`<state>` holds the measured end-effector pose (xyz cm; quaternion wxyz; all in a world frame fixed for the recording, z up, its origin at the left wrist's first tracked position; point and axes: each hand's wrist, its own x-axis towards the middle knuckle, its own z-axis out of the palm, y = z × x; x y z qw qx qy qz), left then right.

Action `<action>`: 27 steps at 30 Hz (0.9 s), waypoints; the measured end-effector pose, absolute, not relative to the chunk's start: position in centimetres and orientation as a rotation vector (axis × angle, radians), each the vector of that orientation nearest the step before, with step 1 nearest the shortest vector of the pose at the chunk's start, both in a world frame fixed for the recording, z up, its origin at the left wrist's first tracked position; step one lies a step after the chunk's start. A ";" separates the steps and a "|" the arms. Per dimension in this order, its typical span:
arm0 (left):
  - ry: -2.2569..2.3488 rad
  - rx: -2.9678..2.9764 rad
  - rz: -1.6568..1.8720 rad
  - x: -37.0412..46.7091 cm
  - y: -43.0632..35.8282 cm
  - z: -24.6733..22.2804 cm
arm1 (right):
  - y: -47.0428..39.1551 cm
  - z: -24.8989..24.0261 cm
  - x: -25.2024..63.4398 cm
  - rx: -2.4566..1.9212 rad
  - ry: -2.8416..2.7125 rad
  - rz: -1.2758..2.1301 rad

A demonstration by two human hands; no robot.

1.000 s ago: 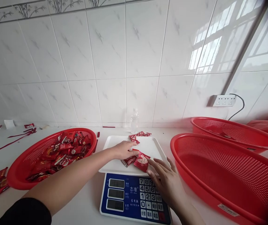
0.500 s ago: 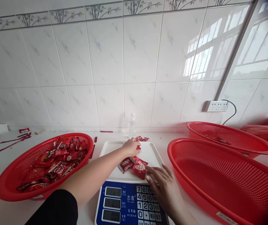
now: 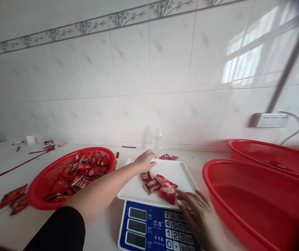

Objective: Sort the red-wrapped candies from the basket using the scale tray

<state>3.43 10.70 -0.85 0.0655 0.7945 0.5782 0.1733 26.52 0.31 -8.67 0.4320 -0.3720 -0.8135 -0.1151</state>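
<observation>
My left hand [image 3: 145, 161] is over the back left of the white weighing tray [image 3: 182, 170], thumb and fingers apart with nothing between them. Just below it lies a small red packet [image 3: 146, 176]. A dark red snack packet [image 3: 153, 184] and a red packet with a pale heart-shaped patch [image 3: 167, 191] sit close together on the tray, partly overlapping other red wrapping. My right hand [image 3: 198, 211] has its fingers stretched out at the right edge of the heart packet, over the keypad of the blue scale [image 3: 157, 223]. Whether its fingertips touch that packet is hard to tell.
A red basket [image 3: 38, 184] full of red packets stands left, with loose packets [image 3: 13, 197] beside it. Two red baskets are at right, the nearer basket [image 3: 209, 174] close to the tray. A clear bottle [image 3: 158, 141] and patterned red wrapping [image 3: 168, 157] lie behind the tray.
A small red packet now rests on the tray below my left hand, whose fingers have parted. The view has turned left, so everything appears shifted right. My right hand stays by the heart packet.
</observation>
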 end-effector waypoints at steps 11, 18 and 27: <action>2.184 1.729 -0.073 -17.6 -0.7 2.5 | 0.9 -9.2 27.3 -0.809 -1.982 -0.377; 2.208 1.643 -0.223 -18.5 -3.3 -1.7 | 1.2 -10.1 27.4 -0.799 -1.958 -0.331; 2.198 1.661 0.046 -19.5 -3.0 -0.4 | 1.2 -10.4 27.5 -0.814 -1.960 -0.353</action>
